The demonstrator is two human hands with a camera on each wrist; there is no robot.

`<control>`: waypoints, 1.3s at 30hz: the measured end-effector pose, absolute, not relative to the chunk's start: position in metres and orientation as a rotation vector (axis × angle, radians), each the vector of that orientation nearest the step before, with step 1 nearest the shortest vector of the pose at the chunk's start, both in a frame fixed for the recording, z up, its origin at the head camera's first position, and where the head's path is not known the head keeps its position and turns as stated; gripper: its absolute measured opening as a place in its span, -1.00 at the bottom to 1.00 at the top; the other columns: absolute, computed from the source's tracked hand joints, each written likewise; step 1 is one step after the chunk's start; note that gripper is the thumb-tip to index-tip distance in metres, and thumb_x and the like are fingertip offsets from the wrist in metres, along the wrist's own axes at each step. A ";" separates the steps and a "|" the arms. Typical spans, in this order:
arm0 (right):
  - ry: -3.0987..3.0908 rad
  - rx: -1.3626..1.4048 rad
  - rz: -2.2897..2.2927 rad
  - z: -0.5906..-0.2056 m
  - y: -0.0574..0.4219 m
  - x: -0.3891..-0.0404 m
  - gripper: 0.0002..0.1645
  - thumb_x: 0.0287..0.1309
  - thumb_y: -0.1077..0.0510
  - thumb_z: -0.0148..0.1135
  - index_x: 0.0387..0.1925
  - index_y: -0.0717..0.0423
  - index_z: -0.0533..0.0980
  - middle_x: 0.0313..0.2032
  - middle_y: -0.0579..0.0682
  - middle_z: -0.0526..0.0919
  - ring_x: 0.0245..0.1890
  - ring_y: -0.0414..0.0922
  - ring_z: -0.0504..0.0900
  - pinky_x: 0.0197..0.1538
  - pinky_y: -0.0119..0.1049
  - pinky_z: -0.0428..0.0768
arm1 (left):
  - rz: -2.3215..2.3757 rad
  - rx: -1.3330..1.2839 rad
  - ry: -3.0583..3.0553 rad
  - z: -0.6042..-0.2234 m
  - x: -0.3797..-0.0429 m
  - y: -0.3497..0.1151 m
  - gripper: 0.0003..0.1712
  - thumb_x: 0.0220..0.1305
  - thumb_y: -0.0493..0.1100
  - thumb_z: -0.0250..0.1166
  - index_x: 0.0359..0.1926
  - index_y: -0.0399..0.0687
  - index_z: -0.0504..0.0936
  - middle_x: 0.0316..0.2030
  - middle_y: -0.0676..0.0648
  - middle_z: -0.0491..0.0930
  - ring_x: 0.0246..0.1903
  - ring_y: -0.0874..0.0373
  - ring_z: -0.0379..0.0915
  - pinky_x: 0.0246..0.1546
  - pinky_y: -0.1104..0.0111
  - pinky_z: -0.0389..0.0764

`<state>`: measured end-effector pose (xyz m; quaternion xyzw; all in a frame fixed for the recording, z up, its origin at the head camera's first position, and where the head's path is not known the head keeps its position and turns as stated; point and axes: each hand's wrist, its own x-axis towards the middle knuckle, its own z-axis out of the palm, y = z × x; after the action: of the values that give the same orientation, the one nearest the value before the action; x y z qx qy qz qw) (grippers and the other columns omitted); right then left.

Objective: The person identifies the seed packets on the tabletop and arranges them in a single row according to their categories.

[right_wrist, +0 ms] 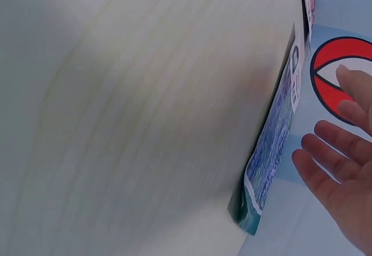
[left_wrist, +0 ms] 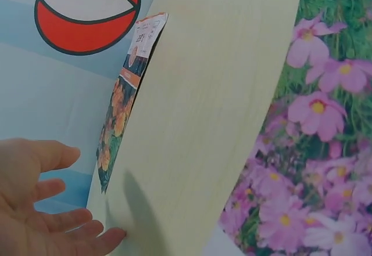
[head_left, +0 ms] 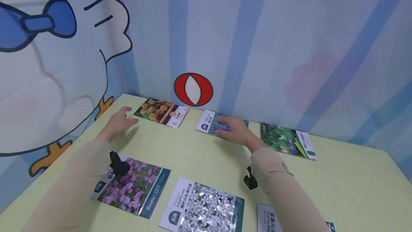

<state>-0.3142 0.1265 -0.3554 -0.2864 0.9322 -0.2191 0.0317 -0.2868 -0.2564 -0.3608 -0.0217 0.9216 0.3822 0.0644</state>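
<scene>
Seed packets lie in two rows on a pale wooden table [head_left: 193,153]. My left hand [head_left: 119,122] hovers left of the packet with orange flowers [head_left: 157,111]; its fingers are spread and hold nothing, as the left wrist view also shows. Over the lavender-coloured packet [head_left: 210,122] hovers my right hand [head_left: 236,130], fingers loosely bent and apart from it in the right wrist view. Beneath my left forearm lies a packet with pink flowers [head_left: 135,185]. A green-leaf packet [head_left: 283,139] is to the right of my right hand.
In the near row, a white-flower packet [head_left: 209,207] lies at the middle, and another packet [head_left: 267,217] is partly hidden under my right sleeve. A blue striped wall [head_left: 273,46] with cartoon prints rises along the table's back edge. Black clips [head_left: 119,164] hang at both wrists.
</scene>
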 end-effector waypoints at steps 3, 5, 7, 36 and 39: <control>2.863 -0.858 -0.673 -0.356 0.117 -0.318 -0.42 0.21 0.06 0.19 0.19 0.27 0.38 0.06 0.23 0.52 0.01 0.08 0.52 0.07 -0.05 0.47 | 1.126 -0.048 2.799 -0.361 -0.290 -0.258 -0.23 0.36 -0.08 -0.01 0.37 -0.44 -0.12 0.31 -0.53 -0.08 0.27 -0.41 -0.10 0.23 -0.15 0.08; 2.852 -0.818 -0.710 -0.356 0.109 -0.320 -0.44 0.21 0.07 0.19 0.19 0.25 0.40 0.05 0.21 0.54 0.03 0.07 0.51 0.07 -0.06 0.48 | 1.123 -0.051 2.804 -0.362 -0.293 -0.259 -0.24 0.36 -0.09 -0.03 0.37 -0.44 -0.12 0.31 -0.52 -0.07 0.27 -0.41 -0.09 0.22 -0.15 0.08; 2.844 -0.766 -0.780 -0.358 0.101 -0.321 -0.46 0.20 0.09 0.19 0.17 0.23 0.42 0.02 0.18 0.56 -0.01 0.05 0.54 0.04 -0.09 0.50 | 1.164 -0.087 2.802 -0.364 -0.297 -0.259 -0.25 0.36 -0.11 -0.03 0.37 -0.45 -0.11 0.32 -0.51 -0.06 0.27 -0.40 -0.08 0.22 -0.13 0.10; 1.957 0.114 -2.079 -0.399 -0.013 -0.323 -0.32 0.16 0.36 0.06 0.32 0.33 0.14 0.22 0.29 0.31 0.16 0.07 0.39 0.19 -0.16 0.40 | 1.252 -0.356 2.795 -0.383 -0.323 -0.242 -0.30 0.36 -0.14 -0.07 0.39 -0.37 -0.07 0.36 -0.41 -0.05 0.32 -0.37 -0.20 0.28 -0.10 0.00; 1.777 0.176 -2.223 -0.398 -0.018 -0.326 -0.26 0.13 0.40 0.03 0.35 0.32 0.07 0.23 0.31 0.28 0.21 0.08 0.31 0.24 -0.11 0.33 | 1.263 -0.313 2.793 -0.379 -0.330 -0.239 -0.28 0.37 -0.11 -0.05 0.40 -0.35 -0.08 0.37 -0.39 -0.04 0.33 -0.34 -0.17 0.28 -0.07 0.04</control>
<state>-0.3256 -0.0177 -0.3976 0.0610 0.6166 -0.7715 0.1445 -0.3298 -0.2393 -0.3788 -0.1016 0.9060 0.4098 0.0299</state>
